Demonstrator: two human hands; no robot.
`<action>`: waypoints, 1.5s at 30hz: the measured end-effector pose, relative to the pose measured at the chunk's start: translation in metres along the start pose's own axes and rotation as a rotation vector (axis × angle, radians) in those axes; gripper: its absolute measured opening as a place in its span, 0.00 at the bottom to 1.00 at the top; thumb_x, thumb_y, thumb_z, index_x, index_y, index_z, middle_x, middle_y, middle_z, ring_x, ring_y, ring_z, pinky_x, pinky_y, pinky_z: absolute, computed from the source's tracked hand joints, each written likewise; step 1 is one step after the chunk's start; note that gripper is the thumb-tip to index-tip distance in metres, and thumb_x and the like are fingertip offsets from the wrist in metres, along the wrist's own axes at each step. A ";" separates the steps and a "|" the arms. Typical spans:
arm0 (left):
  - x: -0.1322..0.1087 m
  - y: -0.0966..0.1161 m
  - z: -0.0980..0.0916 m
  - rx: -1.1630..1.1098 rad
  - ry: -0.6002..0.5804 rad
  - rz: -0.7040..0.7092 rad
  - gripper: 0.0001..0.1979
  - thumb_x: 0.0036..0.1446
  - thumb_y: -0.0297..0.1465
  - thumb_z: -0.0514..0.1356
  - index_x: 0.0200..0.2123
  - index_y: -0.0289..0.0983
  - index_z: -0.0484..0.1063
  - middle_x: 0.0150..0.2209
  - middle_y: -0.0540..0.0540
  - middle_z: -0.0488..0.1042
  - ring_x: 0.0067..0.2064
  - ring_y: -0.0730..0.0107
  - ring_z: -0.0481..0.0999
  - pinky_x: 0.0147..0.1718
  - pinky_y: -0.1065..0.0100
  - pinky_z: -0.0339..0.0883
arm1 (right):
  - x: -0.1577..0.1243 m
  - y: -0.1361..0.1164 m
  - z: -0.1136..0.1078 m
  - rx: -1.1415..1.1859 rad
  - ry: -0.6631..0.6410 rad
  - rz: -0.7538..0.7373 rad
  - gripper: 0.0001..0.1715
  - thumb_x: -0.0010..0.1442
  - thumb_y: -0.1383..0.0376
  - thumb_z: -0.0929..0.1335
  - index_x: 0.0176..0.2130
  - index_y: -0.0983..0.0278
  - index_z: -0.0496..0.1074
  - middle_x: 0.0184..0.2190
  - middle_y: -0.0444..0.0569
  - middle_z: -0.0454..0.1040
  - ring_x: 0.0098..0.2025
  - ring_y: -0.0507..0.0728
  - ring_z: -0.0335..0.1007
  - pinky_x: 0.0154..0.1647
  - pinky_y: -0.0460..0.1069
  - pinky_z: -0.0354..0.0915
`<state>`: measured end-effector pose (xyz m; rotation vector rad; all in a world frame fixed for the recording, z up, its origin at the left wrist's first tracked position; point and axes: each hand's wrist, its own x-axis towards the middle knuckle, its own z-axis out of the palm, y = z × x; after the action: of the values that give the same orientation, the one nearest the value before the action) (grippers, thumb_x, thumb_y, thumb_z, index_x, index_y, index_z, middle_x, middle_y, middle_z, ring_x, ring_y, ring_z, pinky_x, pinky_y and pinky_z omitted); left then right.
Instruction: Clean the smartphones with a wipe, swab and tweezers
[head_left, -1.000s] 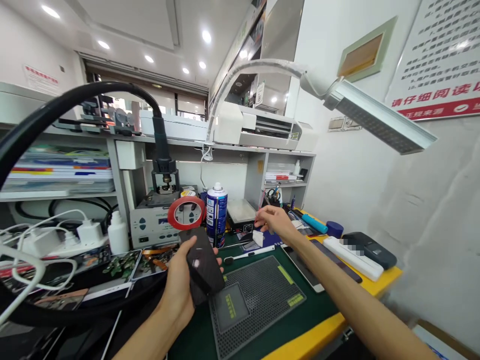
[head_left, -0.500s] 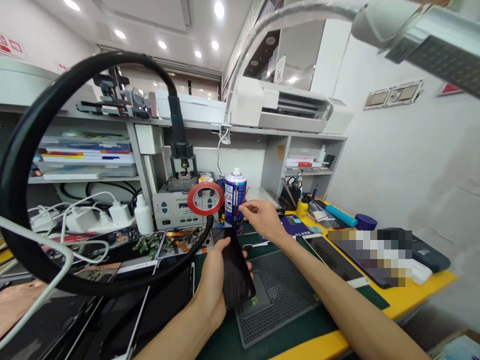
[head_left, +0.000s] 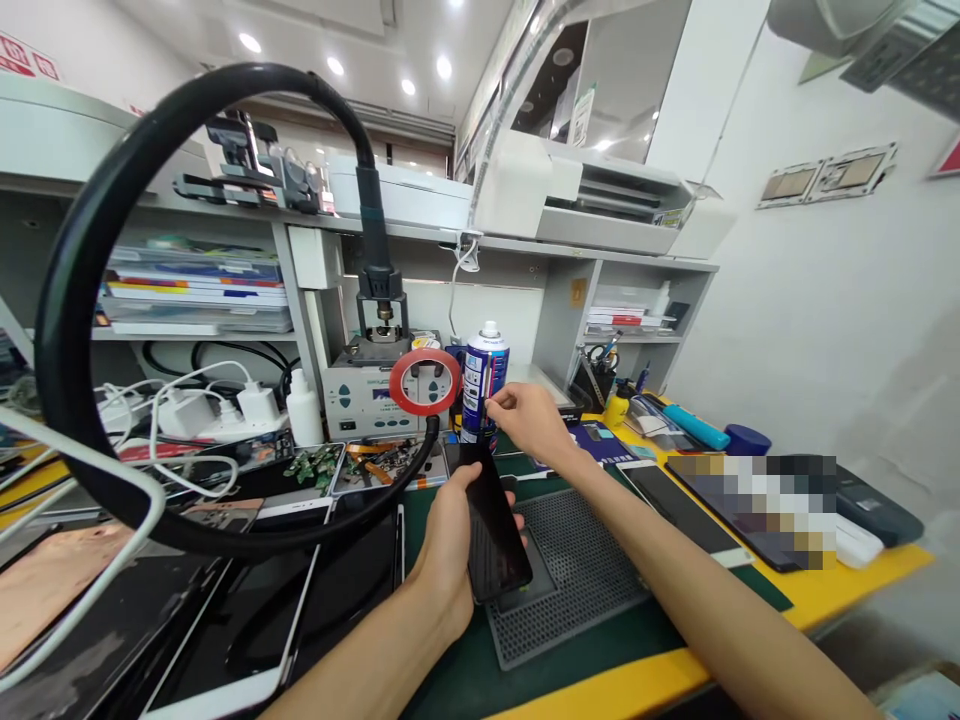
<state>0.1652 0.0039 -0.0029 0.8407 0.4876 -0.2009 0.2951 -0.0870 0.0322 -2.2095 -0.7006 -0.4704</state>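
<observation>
My left hand (head_left: 448,535) is wrapped around a black smartphone (head_left: 496,540), thumb along its left edge and fingertips showing at the right. The phone's dark glossy face is tilted towards me. Just beyond its top end, my right hand (head_left: 531,425) is closed in a pinch on a thin dark stick-like piece (head_left: 487,374), which stands upright in front of a blue and white spray can (head_left: 474,380). What exactly this piece is cannot be made out. Beneath the phone lies a grey perforated mat (head_left: 577,570) on a green work mat (head_left: 450,670).
A thick black hose (head_left: 56,330) loops across the left side. Behind stand a grey control unit (head_left: 360,400), a red tape roll (head_left: 394,383) and a white bottle (head_left: 304,410). Several tablets and phones (head_left: 247,600) lie left; a white-framed screen (head_left: 679,510) lies right.
The whole view has shifted, so the scene sits farther right in the picture. Both hands keep their grips, and the right hand remains near the spray can.
</observation>
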 end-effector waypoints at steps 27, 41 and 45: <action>0.006 -0.001 -0.005 -0.068 -0.053 0.046 0.18 0.54 0.43 0.60 0.35 0.31 0.72 0.31 0.40 0.76 0.26 0.62 0.76 0.30 0.58 0.75 | 0.018 -0.011 -0.010 -0.156 0.240 -0.377 0.09 0.62 0.68 0.64 0.36 0.63 0.74 0.35 0.51 0.73 0.36 0.57 0.70 0.39 0.49 0.65; 0.001 0.003 0.000 -0.044 -0.016 0.060 0.16 0.57 0.40 0.57 0.34 0.31 0.71 0.31 0.40 0.75 0.25 0.64 0.75 0.27 0.61 0.74 | -0.001 0.013 -0.004 0.106 0.189 0.009 0.15 0.55 0.56 0.71 0.37 0.64 0.69 0.34 0.49 0.74 0.30 0.55 0.71 0.31 0.50 0.66; 0.002 0.003 0.001 -0.055 -0.012 0.059 0.16 0.57 0.41 0.57 0.35 0.32 0.71 0.30 0.41 0.75 0.25 0.63 0.75 0.26 0.62 0.73 | 0.001 0.016 -0.005 0.217 0.230 -0.079 0.16 0.59 0.55 0.68 0.42 0.63 0.71 0.36 0.50 0.74 0.33 0.55 0.72 0.33 0.49 0.68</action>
<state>0.1684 0.0056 -0.0016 0.7989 0.4546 -0.1380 0.3052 -0.0991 0.0272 -1.8944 -0.6818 -0.6457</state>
